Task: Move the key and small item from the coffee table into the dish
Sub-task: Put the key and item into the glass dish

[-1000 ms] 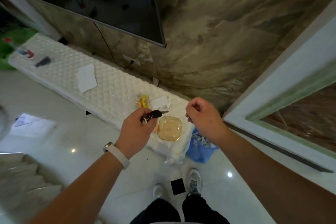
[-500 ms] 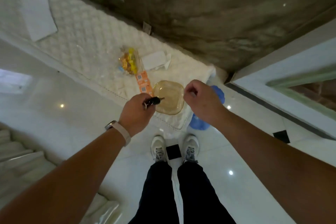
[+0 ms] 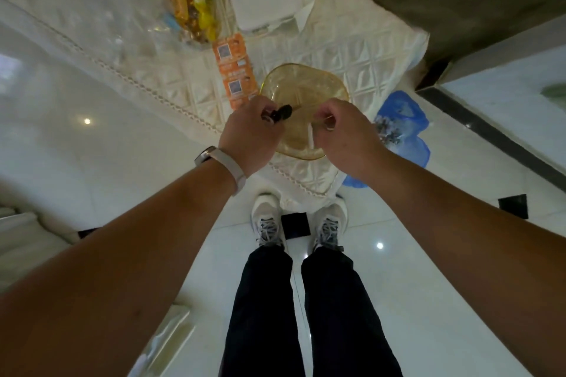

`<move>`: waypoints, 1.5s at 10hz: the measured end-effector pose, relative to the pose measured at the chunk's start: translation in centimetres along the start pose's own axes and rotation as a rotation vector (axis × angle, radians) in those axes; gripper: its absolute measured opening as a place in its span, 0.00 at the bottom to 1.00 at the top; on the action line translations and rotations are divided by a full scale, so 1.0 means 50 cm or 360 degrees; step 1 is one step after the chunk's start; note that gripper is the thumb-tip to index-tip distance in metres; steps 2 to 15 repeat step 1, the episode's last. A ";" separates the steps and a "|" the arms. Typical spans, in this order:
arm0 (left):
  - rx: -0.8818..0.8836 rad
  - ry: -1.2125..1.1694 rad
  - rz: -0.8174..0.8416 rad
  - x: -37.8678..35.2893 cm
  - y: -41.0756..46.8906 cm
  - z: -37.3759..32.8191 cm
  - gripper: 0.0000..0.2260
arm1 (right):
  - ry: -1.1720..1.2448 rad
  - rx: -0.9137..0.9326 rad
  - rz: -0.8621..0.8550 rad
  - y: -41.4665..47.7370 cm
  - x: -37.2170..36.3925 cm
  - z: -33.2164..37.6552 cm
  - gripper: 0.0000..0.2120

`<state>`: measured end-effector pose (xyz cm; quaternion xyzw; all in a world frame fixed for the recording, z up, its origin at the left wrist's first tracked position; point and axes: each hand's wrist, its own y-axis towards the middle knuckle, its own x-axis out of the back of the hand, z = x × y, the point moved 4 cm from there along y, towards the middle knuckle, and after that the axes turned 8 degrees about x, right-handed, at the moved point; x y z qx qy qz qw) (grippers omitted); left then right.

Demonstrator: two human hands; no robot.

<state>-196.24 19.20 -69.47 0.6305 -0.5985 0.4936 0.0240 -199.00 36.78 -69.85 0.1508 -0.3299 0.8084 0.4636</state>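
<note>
Left hand (image 3: 249, 135): closed around a black-headed key (image 3: 280, 112), head and ring end showing past the fingertips, poised over the near-left rim of the dish. Pale watch band (image 3: 232, 167) on the wrist.

Right hand (image 3: 343, 131): fingers curled tight, pinching a small ring-like item (image 3: 329, 125) (too small to identify further), held above the near-right part of the dish.

Dish (image 3: 309, 82): amber glass, rounded-square, lying flat on the quilted cream cloth (image 3: 352, 49) near the cloth's right end; interior showing nothing but reflections. Key and small item both above it, neither resting in it.

Further items on the cloth:
- strip of orange printed packets (image 3: 234, 70), just left of the dish, touching or nearly touching its rim
- clear bag of yellow and brown sweets (image 3: 193, 6), farther back and left
- white flat box (image 3: 265, 3) with folded paper, far side, right of the sweets

On the floor:
- blue plastic bag (image 3: 401, 122), right of the cloth's end, partly behind the right forearm
- white sneakers (image 3: 268, 223), toes just beside the cloth's hanging edge, a black tile inset (image 3: 295, 225) between them
- glossy white tiles (image 3: 428, 285) with lamp reflections

Dark trousers (image 3: 266, 315) filling the near centre.
</note>
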 end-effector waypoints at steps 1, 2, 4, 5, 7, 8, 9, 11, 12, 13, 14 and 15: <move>-0.0119 -0.0010 0.0013 0.010 -0.017 -0.022 0.08 | 0.0013 0.0000 0.0033 -0.015 0.015 0.010 0.12; -0.0119 -0.0010 0.0013 0.010 -0.017 -0.022 0.08 | 0.0013 0.0000 0.0033 -0.015 0.015 0.010 0.12; -0.0119 -0.0010 0.0013 0.010 -0.017 -0.022 0.08 | 0.0013 0.0000 0.0033 -0.015 0.015 0.010 0.12; -0.0119 -0.0010 0.0013 0.010 -0.017 -0.022 0.08 | 0.0013 0.0000 0.0033 -0.015 0.015 0.010 0.12; -0.0119 -0.0010 0.0013 0.010 -0.017 -0.022 0.08 | 0.0013 0.0000 0.0033 -0.015 0.015 0.010 0.12; -0.0119 -0.0010 0.0013 0.010 -0.017 -0.022 0.08 | 0.0013 0.0000 0.0033 -0.015 0.015 0.010 0.12; -0.0119 -0.0010 0.0013 0.010 -0.017 -0.022 0.08 | 0.0013 0.0000 0.0033 -0.015 0.015 0.010 0.12; -0.0119 -0.0010 0.0013 0.010 -0.017 -0.022 0.08 | 0.0013 0.0000 0.0033 -0.015 0.015 0.010 0.12; -0.0119 -0.0010 0.0013 0.010 -0.017 -0.022 0.08 | 0.0013 0.0000 0.0033 -0.015 0.015 0.010 0.12; -0.0119 -0.0010 0.0013 0.010 -0.017 -0.022 0.08 | 0.0013 0.0000 0.0033 -0.015 0.015 0.010 0.12; -0.0119 -0.0010 0.0013 0.010 -0.017 -0.022 0.08 | 0.0013 0.0000 0.0033 -0.015 0.015 0.010 0.12; -0.0119 -0.0010 0.0013 0.010 -0.017 -0.022 0.08 | 0.0013 0.0000 0.0033 -0.015 0.015 0.010 0.12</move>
